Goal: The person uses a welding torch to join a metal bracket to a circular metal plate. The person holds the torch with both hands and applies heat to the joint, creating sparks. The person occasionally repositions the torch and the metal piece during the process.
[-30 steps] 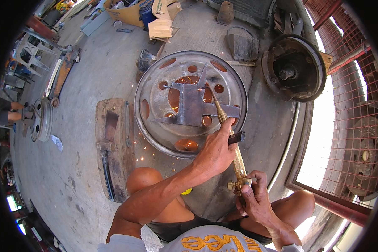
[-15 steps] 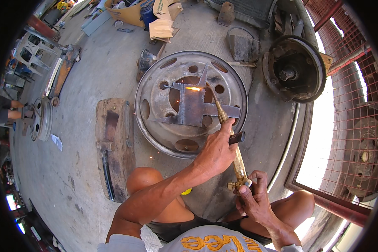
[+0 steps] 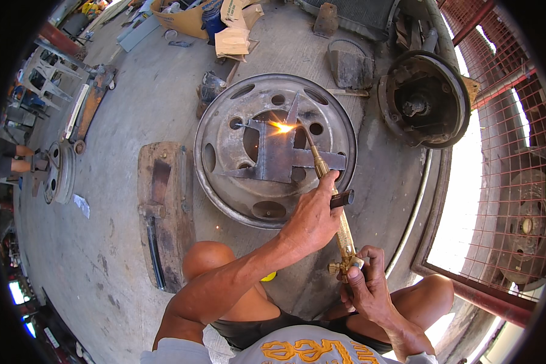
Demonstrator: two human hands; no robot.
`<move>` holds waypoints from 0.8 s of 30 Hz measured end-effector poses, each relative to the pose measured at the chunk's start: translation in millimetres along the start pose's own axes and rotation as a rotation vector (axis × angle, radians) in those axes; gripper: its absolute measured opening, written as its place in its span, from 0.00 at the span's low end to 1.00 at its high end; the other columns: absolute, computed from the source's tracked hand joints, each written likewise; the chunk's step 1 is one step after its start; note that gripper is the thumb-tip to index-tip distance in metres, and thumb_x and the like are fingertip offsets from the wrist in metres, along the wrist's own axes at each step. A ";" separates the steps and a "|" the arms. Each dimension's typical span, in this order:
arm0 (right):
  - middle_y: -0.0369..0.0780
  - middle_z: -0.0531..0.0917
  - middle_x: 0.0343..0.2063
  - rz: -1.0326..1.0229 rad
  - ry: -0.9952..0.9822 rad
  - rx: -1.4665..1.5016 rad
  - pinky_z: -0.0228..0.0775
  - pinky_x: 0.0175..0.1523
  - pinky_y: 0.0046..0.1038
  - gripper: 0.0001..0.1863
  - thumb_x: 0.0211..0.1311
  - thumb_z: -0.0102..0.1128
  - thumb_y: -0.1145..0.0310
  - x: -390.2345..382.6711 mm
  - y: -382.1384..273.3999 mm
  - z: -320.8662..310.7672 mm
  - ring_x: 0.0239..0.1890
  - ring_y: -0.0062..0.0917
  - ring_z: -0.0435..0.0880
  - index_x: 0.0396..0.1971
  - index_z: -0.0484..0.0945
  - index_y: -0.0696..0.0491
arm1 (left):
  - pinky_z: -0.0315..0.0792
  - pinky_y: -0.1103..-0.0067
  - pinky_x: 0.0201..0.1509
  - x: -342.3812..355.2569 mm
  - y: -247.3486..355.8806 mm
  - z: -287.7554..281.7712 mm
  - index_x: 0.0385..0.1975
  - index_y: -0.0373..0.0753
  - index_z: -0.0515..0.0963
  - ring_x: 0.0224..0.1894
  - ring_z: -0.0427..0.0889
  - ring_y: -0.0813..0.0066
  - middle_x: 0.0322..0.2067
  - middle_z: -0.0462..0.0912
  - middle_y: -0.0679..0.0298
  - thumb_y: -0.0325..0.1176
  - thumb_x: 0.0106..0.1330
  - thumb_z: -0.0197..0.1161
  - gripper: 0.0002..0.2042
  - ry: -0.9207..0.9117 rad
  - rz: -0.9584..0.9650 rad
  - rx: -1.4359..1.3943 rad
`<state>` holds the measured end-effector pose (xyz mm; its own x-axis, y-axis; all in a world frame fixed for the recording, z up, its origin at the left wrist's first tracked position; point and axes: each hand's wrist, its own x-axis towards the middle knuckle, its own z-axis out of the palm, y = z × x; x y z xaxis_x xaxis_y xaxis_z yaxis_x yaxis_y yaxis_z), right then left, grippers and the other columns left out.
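My left hand (image 3: 312, 215) is closed round the shaft of a brass cutting torch (image 3: 344, 233) that has a short black cylinder at its side. My right hand (image 3: 368, 291) grips the torch's valve end lower down. Beside the torch tip, a bright orange flame (image 3: 283, 127) flares on a cut steel plate (image 3: 276, 158) with narrow projecting strips. The plate lies on a steel wheel rim (image 3: 216, 188) with several holes, flat on the concrete floor in front of my crossed legs.
A worn board (image 3: 176, 255) with metal pieces lies left. Behind are a cardboard box (image 3: 179, 18) and scrap. A rusty drum-like part (image 3: 400, 85) stands right, beside red mesh fencing (image 3: 491, 236). At far left are another wheel (image 3: 67, 173) and another person's legs (image 3: 19, 164).
The scattered sparks and orange glow through the rim's holes have mostly died down, and a bright flame has appeared at the torch tip. My hands have barely moved.
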<state>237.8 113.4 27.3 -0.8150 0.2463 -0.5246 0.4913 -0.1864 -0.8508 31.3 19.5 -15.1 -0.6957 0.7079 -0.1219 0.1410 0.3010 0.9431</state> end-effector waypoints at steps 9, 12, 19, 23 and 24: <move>0.41 0.80 0.36 0.005 -0.001 -0.001 0.71 0.21 0.20 0.21 0.84 0.55 0.54 0.1 -1.3 0.3 0.21 0.17 0.79 0.58 0.56 0.48 | 0.80 0.58 0.50 -0.5 -0.1 -1.3 0.73 0.29 0.63 0.42 0.90 0.45 0.37 0.88 0.44 0.23 0.71 0.64 0.31 0.000 0.011 0.016; 0.41 0.80 0.36 0.014 -0.001 0.009 0.71 0.21 0.20 0.21 0.84 0.55 0.54 -0.1 -1.5 0.4 0.21 0.17 0.79 0.58 0.56 0.48 | 0.80 0.58 0.50 -0.3 -0.1 -1.1 0.73 0.29 0.63 0.42 0.90 0.44 0.37 0.88 0.44 0.23 0.71 0.64 0.31 0.000 0.001 0.013; 0.41 0.80 0.36 -0.007 -0.005 -0.024 0.70 0.21 0.20 0.21 0.84 0.54 0.53 0.2 -1.7 0.3 0.21 0.17 0.79 0.58 0.56 0.49 | 0.80 0.59 0.50 -0.5 -0.2 -0.4 0.73 0.30 0.63 0.43 0.91 0.47 0.37 0.88 0.44 0.23 0.71 0.64 0.31 -0.004 -0.027 0.001; 0.41 0.80 0.36 -0.009 -0.006 -0.028 0.70 0.21 0.20 0.21 0.84 0.54 0.53 0.5 -1.0 0.3 0.21 0.17 0.79 0.58 0.56 0.49 | 0.80 0.59 0.50 -0.6 -0.4 -1.0 0.73 0.30 0.63 0.43 0.91 0.47 0.37 0.88 0.45 0.23 0.71 0.64 0.31 -0.006 -0.023 -0.004; 0.41 0.80 0.36 0.006 -0.007 -0.008 0.70 0.21 0.20 0.21 0.84 0.54 0.53 0.4 -0.8 0.1 0.21 0.17 0.79 0.58 0.56 0.49 | 0.80 0.59 0.50 -0.6 -0.4 -1.1 0.73 0.30 0.63 0.43 0.91 0.47 0.37 0.88 0.45 0.23 0.71 0.65 0.31 -0.007 -0.022 -0.005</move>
<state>237.0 113.5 27.8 -0.8140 0.2385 -0.5296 0.4988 -0.1801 -0.8478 30.9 18.2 -15.1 -0.6939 0.7054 -0.1447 0.1218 0.3131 0.9419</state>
